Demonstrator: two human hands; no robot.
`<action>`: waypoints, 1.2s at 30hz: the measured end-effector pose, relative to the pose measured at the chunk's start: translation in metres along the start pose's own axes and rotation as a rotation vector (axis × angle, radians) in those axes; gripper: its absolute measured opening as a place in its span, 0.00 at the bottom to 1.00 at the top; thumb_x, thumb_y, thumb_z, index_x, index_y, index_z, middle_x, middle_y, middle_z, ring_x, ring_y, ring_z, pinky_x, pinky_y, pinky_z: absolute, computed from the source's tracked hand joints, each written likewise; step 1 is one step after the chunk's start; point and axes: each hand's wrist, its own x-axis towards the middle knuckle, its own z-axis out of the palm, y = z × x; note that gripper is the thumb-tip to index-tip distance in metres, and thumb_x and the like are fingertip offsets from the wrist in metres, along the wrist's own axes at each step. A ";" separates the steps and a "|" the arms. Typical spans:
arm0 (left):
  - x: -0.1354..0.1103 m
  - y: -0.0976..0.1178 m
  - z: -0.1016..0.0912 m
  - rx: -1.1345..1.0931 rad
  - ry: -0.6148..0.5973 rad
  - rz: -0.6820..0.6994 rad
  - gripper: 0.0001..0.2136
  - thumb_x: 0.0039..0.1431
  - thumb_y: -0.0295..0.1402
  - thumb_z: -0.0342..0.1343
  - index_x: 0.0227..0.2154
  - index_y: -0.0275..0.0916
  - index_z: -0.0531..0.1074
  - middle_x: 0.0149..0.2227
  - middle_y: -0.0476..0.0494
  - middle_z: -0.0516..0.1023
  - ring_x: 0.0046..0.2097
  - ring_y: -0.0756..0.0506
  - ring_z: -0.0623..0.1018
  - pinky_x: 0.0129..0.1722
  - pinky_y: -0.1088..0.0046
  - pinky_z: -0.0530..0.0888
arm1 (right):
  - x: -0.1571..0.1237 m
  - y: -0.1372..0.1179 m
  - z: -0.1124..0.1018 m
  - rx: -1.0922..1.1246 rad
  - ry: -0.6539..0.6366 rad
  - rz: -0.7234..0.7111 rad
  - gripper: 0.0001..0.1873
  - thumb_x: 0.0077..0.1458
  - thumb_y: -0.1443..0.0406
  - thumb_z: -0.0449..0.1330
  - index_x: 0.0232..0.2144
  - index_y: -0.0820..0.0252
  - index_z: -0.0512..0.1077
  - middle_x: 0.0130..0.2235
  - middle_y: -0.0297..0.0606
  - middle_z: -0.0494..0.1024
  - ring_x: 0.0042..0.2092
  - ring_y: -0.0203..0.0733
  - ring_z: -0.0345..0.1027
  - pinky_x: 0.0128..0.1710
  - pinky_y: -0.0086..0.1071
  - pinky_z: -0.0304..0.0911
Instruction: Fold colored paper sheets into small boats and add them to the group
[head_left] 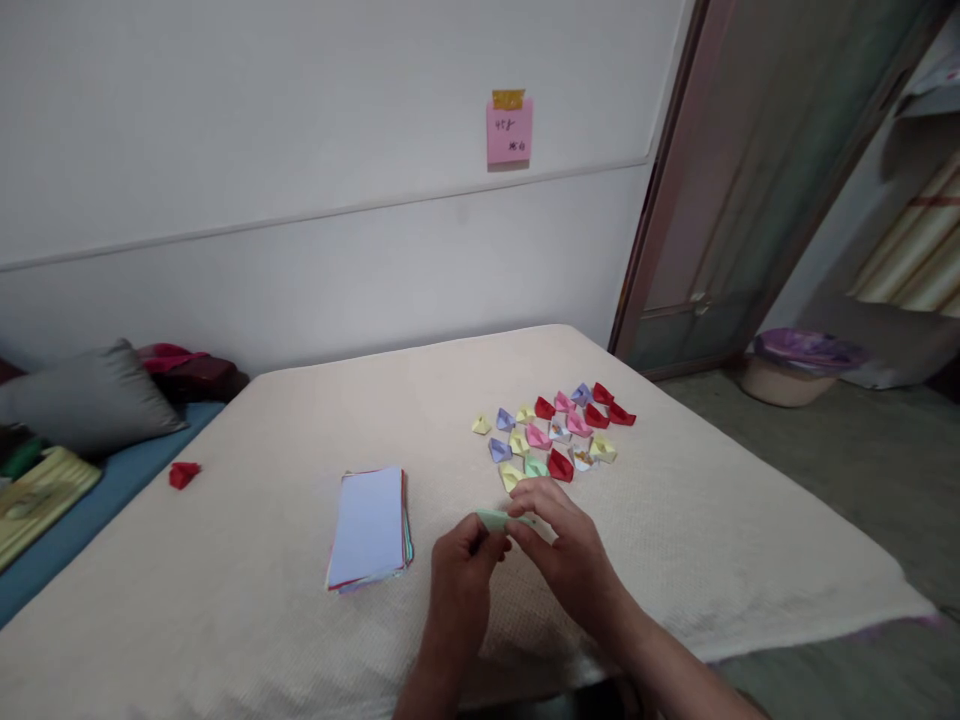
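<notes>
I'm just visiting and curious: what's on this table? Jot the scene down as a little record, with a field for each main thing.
Left hand: gripping one end of a pale green piece of paper;
Right hand: fingers at the other end of that paper
Held piece: pale green paper, narrow as seen here
Paper stack: pale lavender-blue sheet on top, coloured edges below, left of the hands
Folded pieces: grouped beyond the hands; red, pink, yellow, purple, green, patterned white
Lone piece: red, far left
Surface: cream cloth
Wall: pink note, taped up
</notes>
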 end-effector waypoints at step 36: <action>-0.002 0.011 -0.002 -0.413 -0.224 -0.140 0.13 0.58 0.36 0.52 0.44 0.35 0.70 0.23 0.48 0.72 0.27 0.49 0.71 0.29 0.74 0.66 | 0.005 0.010 -0.004 0.802 -0.210 0.518 0.08 0.49 0.67 0.60 0.20 0.62 0.69 0.42 0.40 0.69 0.40 0.44 0.64 0.34 0.34 0.58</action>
